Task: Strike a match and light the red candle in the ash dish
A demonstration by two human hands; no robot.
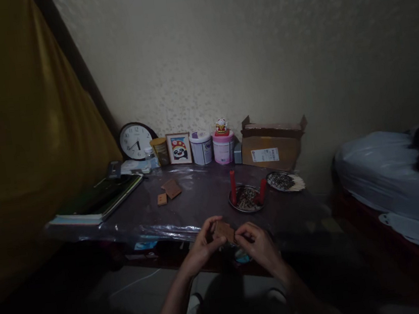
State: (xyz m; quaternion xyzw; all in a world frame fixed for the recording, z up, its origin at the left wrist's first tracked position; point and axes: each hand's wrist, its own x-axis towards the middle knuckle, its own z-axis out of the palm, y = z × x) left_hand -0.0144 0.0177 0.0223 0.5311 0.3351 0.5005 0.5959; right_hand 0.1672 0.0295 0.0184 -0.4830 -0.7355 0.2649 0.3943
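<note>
My left hand (203, 243) and my right hand (256, 244) meet at the near edge of a dark table (200, 204) covered in clear plastic. Both pinch a small brown flat piece (224, 230), which looks like cardboard or leather, held between them just above the table edge. Two similar brown pieces (168, 190) lie further back on the table, left of centre. A round metal dish (245, 198) with two red candles (232, 186) stands just beyond my hands.
Along the wall stand a clock (135, 140), a brown tin, a panda picture (179, 148), two tubs (212, 147) and an open cardboard box (273, 146). Books (98, 201) lie at the left, a second dish with sticks (285, 182) at the right. A yellow curtain hangs left.
</note>
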